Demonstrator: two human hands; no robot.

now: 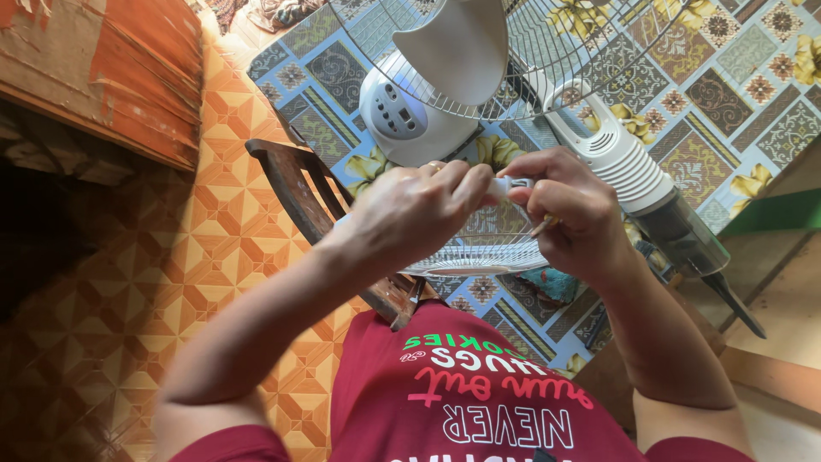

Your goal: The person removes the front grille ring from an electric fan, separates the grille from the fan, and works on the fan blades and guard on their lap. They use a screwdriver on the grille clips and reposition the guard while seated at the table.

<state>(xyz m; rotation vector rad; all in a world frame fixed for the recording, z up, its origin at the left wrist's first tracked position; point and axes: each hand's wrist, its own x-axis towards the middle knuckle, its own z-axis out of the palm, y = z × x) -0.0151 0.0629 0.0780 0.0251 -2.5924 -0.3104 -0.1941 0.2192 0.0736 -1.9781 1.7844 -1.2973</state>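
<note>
My left hand (415, 210) and my right hand (569, 210) meet over the middle of the view, both pinching a small white part (513, 184) between their fingertips. A thin tan stick (543, 227) pokes out under my right hand's fingers. Just below the hands lies a white wire fan grille (483, 255). Beyond them stands a white table fan with its round base and button panel (402, 111), its wide blade (453, 47) and its other wire grille (556, 51).
A patterned tablecloth (727, 77) covers the table. A white handheld vacuum (641, 184) lies on it at the right. A dark wooden chair (299, 184) stands at the left on an orange tiled floor (222, 248). A reddish wooden board (111, 68) fills the upper left.
</note>
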